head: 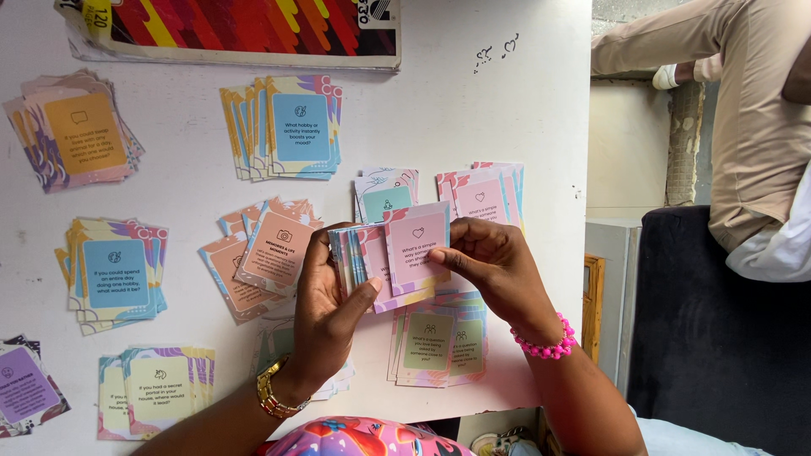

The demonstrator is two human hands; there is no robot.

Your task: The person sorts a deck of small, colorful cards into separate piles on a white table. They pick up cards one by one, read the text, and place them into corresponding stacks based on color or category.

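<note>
Head view: pink card (pixel 416 245) pinched by right hand (pixel 494 266) atop a fanned deck (pixel 359 262) that left hand (pixel 325 308) grips, above the white tabletop (pixel 194 186). Best to slide only the top card, thumb steadying the rest. Sorted card piles (pixel 287 127) all around; green pile (pixel 435 342) partly hidden below the hands.

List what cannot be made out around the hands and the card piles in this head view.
- Stack of cards in the left hand: only the edges show, so the faces stay hidden behind the pink card pinched by the right hand.
- Green pile: its top is covered by both hands.
- Purple pile: cut off by the left edge.
- Striped box: cut off by the top edge.
- Seated person: only part shows at the right edge.
</note>
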